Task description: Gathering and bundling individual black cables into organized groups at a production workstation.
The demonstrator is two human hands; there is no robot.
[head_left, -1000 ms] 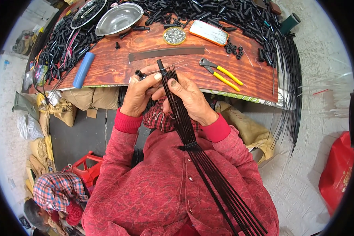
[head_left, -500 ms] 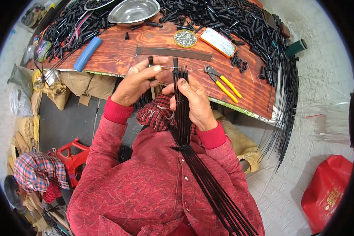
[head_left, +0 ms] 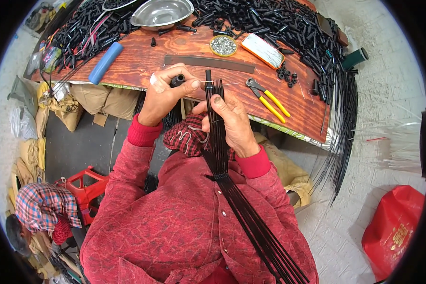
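My right hand (head_left: 233, 122) is closed round a bundle of thin black rods (head_left: 218, 161), thumb pressed along its front. A thicker black tube (head_left: 208, 75) stands up from the top of the bundle. The rods spread over my lap, meet at a narrow band (head_left: 220, 176) and run on down to the lower right. My left hand (head_left: 162, 97), with white tape on one finger, holds a short black cylinder (head_left: 177, 80), its hollow end showing. Thumb and forefinger pinch a thin wire (head_left: 229, 84) that crosses the tube and rod tips.
On the wooden table (head_left: 142, 61) lie yellow-handled pliers (head_left: 269, 102), a dish of small metal bits (head_left: 223, 46), a white tray (head_left: 263, 50), a flat dark strip (head_left: 208, 63), a blue roll (head_left: 105, 63), and a metal bowl (head_left: 162, 13). Piled black tubes (head_left: 255, 19) line the far side.
My left hand has turned, tipping the black cylinder so its hollow end shows, and its fingers have curled closer in. My right hand and the bundle have shifted slightly left.
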